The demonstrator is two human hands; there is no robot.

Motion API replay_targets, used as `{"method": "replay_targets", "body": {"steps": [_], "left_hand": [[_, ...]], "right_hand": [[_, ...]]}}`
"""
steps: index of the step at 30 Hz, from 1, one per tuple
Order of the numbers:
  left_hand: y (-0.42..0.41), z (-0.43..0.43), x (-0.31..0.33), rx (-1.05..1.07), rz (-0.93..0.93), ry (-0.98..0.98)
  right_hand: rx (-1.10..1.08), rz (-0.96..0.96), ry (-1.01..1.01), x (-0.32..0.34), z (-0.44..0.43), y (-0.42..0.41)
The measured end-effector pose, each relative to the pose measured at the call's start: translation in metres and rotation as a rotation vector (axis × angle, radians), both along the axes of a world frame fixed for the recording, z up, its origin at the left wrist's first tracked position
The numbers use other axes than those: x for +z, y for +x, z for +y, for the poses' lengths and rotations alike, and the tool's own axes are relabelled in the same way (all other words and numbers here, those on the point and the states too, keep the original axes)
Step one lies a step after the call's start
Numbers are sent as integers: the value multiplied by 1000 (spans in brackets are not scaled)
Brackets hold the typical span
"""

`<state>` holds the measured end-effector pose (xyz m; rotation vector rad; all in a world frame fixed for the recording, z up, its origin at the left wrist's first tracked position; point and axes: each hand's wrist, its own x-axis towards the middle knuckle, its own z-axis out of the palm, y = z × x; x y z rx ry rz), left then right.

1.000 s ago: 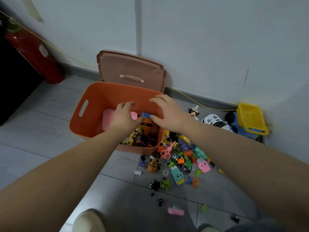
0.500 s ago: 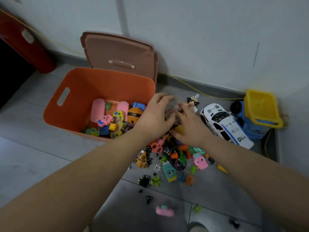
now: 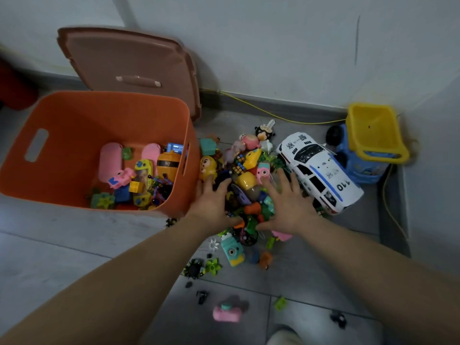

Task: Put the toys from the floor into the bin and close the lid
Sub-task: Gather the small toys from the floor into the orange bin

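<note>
Head view: 2 hands are lowered over the toy pile (image 3: pixel 245 185) on the floor (image 3: pixel 74 247), just right of the orange bin (image 3: pixel 139 108).
Left hand (image 3: pixel 211 202): fingers spread, nothing grasped.
Right hand (image 3: pixel 286 205): fingers spread, nothing grasped.
Lid (image 3: pixel 129 63): propped against the wall behind the bin, not yet closed.
Bin contents: several toys already inside.
Risk: small pieces could be scattered or dropped if too many are scooped at once.
Risk: the police car (image 3: pixel 318 170), touching the pile, could be knocked away.

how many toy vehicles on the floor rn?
2. The white-and-blue plastic police car lies right of the toy pile; the blue truck with a yellow bucket stands in the corner behind it. Smaller ones may be buried in the pile.
</note>
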<state>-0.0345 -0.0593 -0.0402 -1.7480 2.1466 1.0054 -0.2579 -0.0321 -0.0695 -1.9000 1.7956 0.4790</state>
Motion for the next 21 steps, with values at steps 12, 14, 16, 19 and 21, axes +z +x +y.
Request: {"method": "replay_targets", "body": {"steps": [12, 14, 16, 19, 21], "left_hand": [[-32, 18, -49, -228, -420, -6], [-39, 20, -48, -216, -431, 6], [-43, 24, -47, -221, -448, 42], [-40, 31, -52, -177, -450, 120], [-32, 33, -57, -99, -423, 117]], "right_hand": [[148, -69, -86, -27, -16, 1], [196, -86, -97, -28, -21, 2], [242, -70, -131, -26, -21, 2], [292, -48, -158, -27, -19, 2], [304, -38, -143, -29, -19, 5]]}}
